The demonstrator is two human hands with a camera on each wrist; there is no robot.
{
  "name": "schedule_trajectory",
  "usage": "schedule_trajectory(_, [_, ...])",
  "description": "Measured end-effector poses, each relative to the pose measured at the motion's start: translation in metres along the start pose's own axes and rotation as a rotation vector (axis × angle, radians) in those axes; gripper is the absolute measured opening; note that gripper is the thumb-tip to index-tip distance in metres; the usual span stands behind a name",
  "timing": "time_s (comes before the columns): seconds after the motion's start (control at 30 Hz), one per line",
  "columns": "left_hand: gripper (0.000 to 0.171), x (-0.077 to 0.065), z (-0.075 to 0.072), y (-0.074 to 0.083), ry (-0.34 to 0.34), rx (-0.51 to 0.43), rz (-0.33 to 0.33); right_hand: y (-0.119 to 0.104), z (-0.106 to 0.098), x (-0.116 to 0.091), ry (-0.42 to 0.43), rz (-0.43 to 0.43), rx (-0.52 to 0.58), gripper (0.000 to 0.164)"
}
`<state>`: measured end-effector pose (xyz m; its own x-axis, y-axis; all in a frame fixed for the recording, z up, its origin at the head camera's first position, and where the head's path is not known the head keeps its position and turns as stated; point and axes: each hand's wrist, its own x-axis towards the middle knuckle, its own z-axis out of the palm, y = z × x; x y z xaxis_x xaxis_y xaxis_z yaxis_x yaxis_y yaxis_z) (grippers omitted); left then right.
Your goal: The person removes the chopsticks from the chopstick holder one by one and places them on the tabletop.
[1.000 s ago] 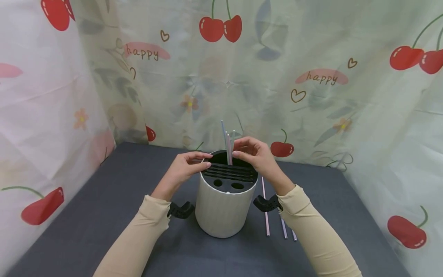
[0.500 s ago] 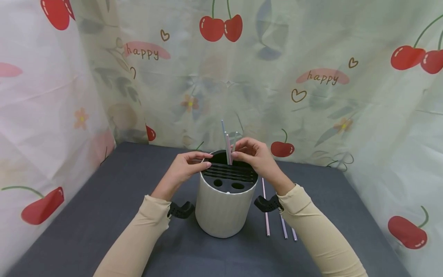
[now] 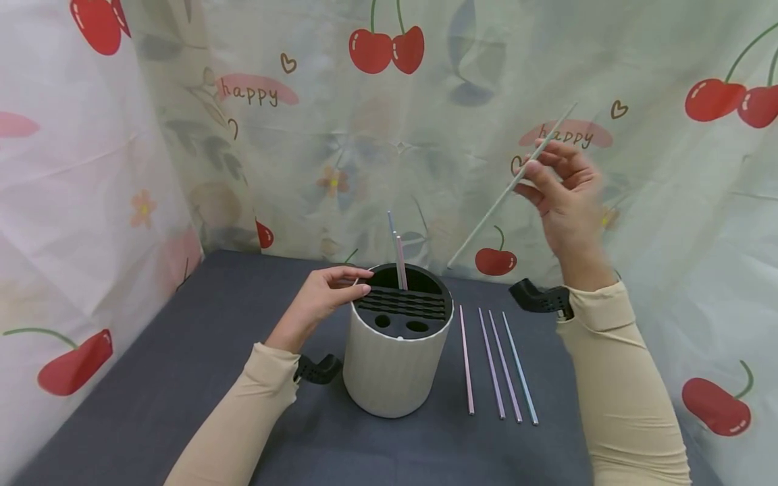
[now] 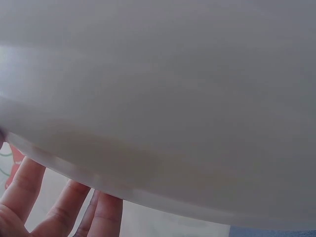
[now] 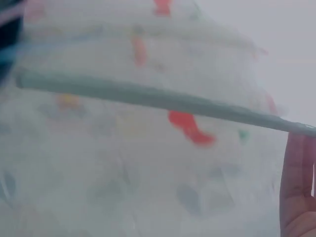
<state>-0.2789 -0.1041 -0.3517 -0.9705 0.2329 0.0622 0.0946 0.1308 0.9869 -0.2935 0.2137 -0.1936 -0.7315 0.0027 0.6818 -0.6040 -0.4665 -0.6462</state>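
A round white utensil holder (image 3: 392,378) with a black slotted top stands on the dark table. My left hand (image 3: 325,290) rests at its left rim, thumb and fingers stretched over the edge. In the left wrist view those fingers (image 4: 106,212) show along the rim, beyond the white wall. My right hand (image 3: 562,192) is raised up to the right of the holder, slightly blurred. Thumb and fingers pinch a pale green chopstick (image 3: 495,206), which slants down toward the holder, its lower end in the air. A pink chopstick (image 3: 402,263) and a light blue chopstick (image 3: 391,223) stand in the holder's rear opening.
Right of the holder lie a pink chopstick (image 3: 466,364), two purple chopsticks (image 3: 491,364) and a blue chopstick (image 3: 521,371), roughly side by side. The black top has wavy slots and two round holes (image 3: 417,326). A cherry-print curtain (image 3: 401,148) surrounds the table.
My right hand has left the rear opening and risen up and right, carrying the pale green chopstick out. The blue chopstick on the table is now uncovered. My left hand has stayed put.
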Motion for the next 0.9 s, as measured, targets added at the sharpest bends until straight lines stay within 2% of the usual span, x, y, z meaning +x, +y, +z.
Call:
schedule_trajectory(0.13, [0.036,0.0,0.0,0.0,0.001,0.003,0.005,-0.008,-0.042,0.007,0.134,0.062,-0.075,0.034])
schedule_trajectory(0.3, [0.034,-0.001,0.0,0.0,0.001,-0.006,0.001,0.015,-0.112,-0.009,0.211,0.283,-0.264,0.036])
schedule_trajectory(0.37, [0.034,-0.001,0.0,0.0,0.0,-0.005,0.002,0.028,-0.14,-0.022,0.207,0.407,-0.365,0.036])
schedule_trajectory(0.47, [0.034,0.0,0.0,0.0,0.001,0.002,0.0,0.046,-0.178,-0.046,0.152,0.59,-0.596,0.042])
schedule_trajectory(0.6, [0.035,-0.001,0.0,0.001,0.003,0.002,0.0,0.067,-0.215,-0.082,0.068,0.762,-0.872,0.057])
schedule_trajectory(0.7, [0.034,-0.001,0.0,0.001,0.004,-0.001,0.002,0.081,-0.235,-0.106,0.049,0.856,-0.959,0.057])
schedule_trajectory(0.9, [0.035,-0.001,0.0,0.001,0.007,0.015,0.003,0.097,-0.258,-0.139,0.055,0.997,-1.012,0.054])
